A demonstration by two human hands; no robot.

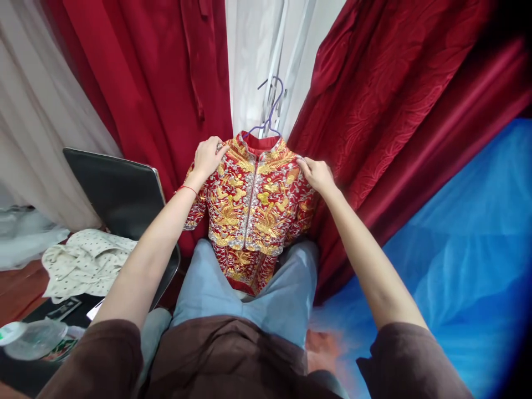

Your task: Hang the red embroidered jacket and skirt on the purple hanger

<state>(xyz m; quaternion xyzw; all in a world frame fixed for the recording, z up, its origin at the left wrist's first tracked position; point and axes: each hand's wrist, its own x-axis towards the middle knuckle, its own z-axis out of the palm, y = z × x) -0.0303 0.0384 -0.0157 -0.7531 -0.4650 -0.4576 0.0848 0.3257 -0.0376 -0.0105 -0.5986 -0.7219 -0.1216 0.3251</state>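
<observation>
A red jacket [249,194] with gold and silver embroidery hangs upright in front of my knees, its front closed down the middle. Inside its stand-up collar sits a purple hanger [272,113], the hook rising above. My left hand [209,158] grips the jacket's shoulder on the left side, fingers hidden partly behind the cloth. On the opposite shoulder, my right hand [316,173] pinches the fabric between thumb and fingers. Below the jacket's hem shows a matching embroidered red skirt [245,269], between my legs in blue jeans.
Dark red curtains [158,72] flank a white curtain behind the jacket. To the left stands a black chair [120,188] beside a dotted white cloth [87,260] and a clear plastic bottle [35,339]. Blue fabric [457,249] spreads at the right.
</observation>
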